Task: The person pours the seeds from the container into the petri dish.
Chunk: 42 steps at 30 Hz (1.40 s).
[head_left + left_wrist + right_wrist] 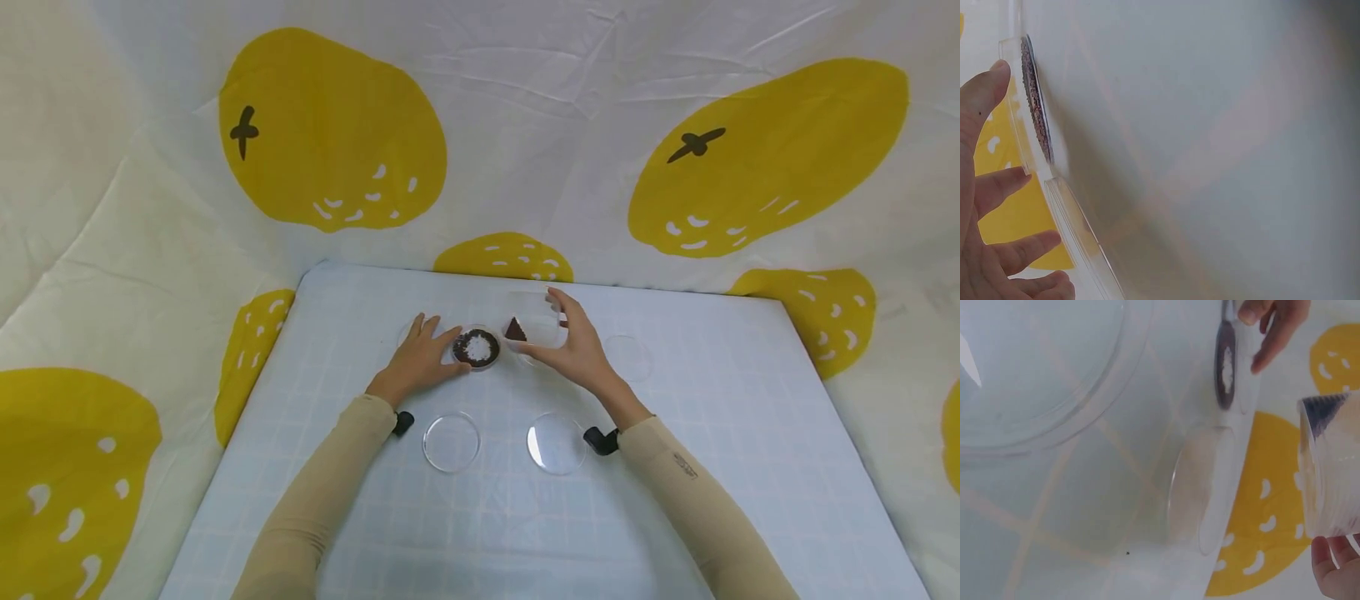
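A clear round petri dish [476, 347] lies on the table with dark granules around a pale middle. My left hand [422, 357] holds it from the left, thumb and index finger at opposite parts of its rim, the other fingers spread. In the left wrist view, the dark granules [1036, 103] show edge-on as a thin layer inside the dish. To its right, my right hand [576, 348] grips a clear plastic tub [542, 315], tilted on its side with its mouth towards the dish. Dark granules [1322, 415] are gathered in one corner of the tub.
Nearer me lie two clear round dishes, one left [451, 443] and one right [556, 445]. Another faint clear dish [628, 358] lies right of my right hand. A clear dish [1079, 219] sits beside the left fingers. Behind the table hangs a fruit-patterned cloth [525, 167].
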Tool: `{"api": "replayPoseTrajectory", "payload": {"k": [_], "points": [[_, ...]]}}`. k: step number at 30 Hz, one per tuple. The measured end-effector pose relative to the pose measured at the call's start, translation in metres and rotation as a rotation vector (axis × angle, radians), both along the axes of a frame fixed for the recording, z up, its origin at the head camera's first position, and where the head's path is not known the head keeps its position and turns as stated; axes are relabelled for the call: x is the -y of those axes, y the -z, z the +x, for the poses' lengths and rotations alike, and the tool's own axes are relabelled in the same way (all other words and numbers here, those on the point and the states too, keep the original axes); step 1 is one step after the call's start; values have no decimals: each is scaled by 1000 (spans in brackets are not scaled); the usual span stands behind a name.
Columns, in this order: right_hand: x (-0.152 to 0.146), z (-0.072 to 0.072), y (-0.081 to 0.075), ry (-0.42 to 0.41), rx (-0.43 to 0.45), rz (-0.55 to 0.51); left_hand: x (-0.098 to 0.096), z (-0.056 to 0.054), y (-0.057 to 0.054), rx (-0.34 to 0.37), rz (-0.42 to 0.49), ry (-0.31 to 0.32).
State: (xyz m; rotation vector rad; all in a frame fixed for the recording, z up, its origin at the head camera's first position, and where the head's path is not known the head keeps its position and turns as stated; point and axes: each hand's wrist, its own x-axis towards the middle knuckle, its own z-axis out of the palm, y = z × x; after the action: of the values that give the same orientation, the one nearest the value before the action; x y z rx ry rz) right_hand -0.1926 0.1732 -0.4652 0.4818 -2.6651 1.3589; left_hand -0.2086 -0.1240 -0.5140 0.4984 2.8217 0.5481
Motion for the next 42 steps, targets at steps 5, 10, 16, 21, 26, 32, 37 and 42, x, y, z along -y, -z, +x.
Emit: {"api": "replayPoseTrajectory", "payload": {"k": [5, 10, 16, 21, 26, 32, 37, 42], "points": [[-20, 12, 1, 35, 22, -23, 1, -1, 3, 5, 6, 11], [-46, 25, 6, 73, 35, -56, 2, -1, 4, -3, 12, 20], [-77, 45, 11, 141, 48, -75, 3, 0, 4, -17, 20, 27], [-100, 55, 10, 202, 58, -73, 3, -1, 5, -16, 24, 26], [-124, 63, 4, 265, 82, -71, 3, -2, 8, -22, 24, 32], [-160, 73, 1, 319, 146, -111, 4, -3, 10, -25, 22, 36], [-188, 81, 4, 387, 191, -117, 4, -3, 11, -31, 24, 36], [-211, 87, 12, 446, 245, -60, 3, -3, 10, -24, 12, 31]]}}
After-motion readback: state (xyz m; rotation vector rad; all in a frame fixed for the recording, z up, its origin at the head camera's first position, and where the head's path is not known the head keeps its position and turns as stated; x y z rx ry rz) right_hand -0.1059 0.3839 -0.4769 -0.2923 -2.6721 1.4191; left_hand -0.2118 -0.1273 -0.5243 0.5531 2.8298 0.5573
